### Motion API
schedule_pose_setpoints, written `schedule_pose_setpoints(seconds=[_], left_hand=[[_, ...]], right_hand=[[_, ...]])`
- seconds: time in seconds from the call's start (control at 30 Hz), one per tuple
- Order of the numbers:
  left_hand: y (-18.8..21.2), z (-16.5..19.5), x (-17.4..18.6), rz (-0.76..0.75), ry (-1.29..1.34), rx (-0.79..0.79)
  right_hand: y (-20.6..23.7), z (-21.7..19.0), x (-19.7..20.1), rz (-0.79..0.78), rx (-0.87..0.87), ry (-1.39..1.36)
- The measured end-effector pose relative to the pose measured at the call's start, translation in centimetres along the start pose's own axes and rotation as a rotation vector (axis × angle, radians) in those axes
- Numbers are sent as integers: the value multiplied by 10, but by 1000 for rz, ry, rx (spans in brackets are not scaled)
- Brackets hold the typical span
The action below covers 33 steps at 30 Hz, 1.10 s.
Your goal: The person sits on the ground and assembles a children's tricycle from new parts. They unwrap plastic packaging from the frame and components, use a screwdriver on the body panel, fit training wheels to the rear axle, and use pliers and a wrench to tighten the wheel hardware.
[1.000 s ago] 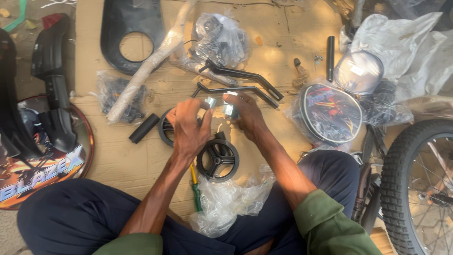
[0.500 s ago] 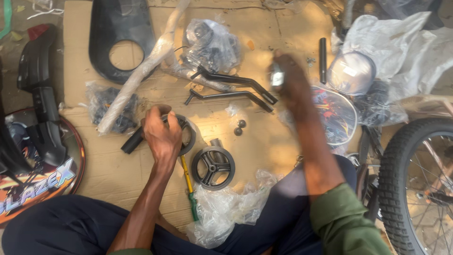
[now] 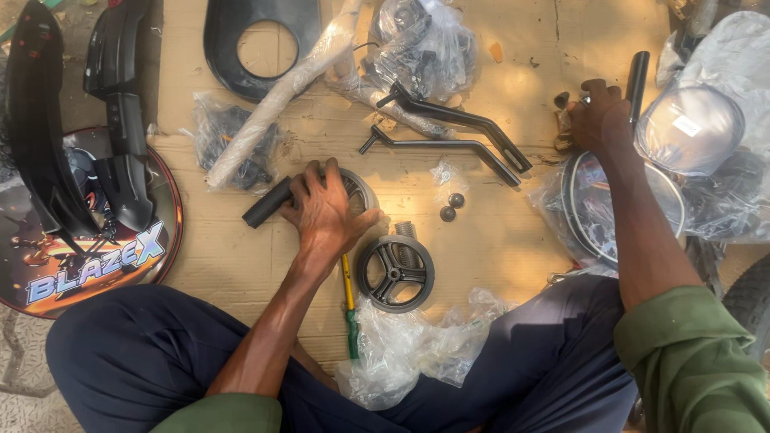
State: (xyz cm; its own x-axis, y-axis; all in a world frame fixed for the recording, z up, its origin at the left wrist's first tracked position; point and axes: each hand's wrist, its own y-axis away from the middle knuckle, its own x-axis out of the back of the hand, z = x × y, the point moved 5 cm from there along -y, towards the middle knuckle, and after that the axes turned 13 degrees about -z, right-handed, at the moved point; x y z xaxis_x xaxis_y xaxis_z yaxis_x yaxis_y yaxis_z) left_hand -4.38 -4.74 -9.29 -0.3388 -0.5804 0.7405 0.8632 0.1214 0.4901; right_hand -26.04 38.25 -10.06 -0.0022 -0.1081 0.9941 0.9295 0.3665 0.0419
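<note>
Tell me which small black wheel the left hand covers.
The upper wheel, under the left hand; the other wheel lies uncovered, nearer the person.

Single view, head-worn camera, looking almost straight down past the sitter's knees onto a flat brown cardboard sheet. Close range: left hand sits near frame centre, right hand reaches toward the upper right edge. Far side of the sheet runs along the top. No second view.
</note>
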Motion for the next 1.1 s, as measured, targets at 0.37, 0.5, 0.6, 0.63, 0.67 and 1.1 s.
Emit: schedule_pose_setpoints(seconds=[0.37, 0.5, 0.6, 0.63, 0.67, 1.1], left_hand=[[21, 15, 29, 294, 391, -358], [25, 14, 35, 375, 402, -351], [30, 19, 44, 343, 384, -361], [31, 20, 44, 266, 520, -374], [33, 23, 42, 188, 656, -385], [33, 40, 19, -20, 587, -570]], right_hand=[[75, -153, 75, -12, 26, -726], [88, -217, 68, -126, 10, -766], [94, -250, 87, 170, 216, -379], [91, -252, 86, 100, 170, -411], [89, -252, 84, 28, 127, -443], [96, -259, 76, 265, 213, -604]])
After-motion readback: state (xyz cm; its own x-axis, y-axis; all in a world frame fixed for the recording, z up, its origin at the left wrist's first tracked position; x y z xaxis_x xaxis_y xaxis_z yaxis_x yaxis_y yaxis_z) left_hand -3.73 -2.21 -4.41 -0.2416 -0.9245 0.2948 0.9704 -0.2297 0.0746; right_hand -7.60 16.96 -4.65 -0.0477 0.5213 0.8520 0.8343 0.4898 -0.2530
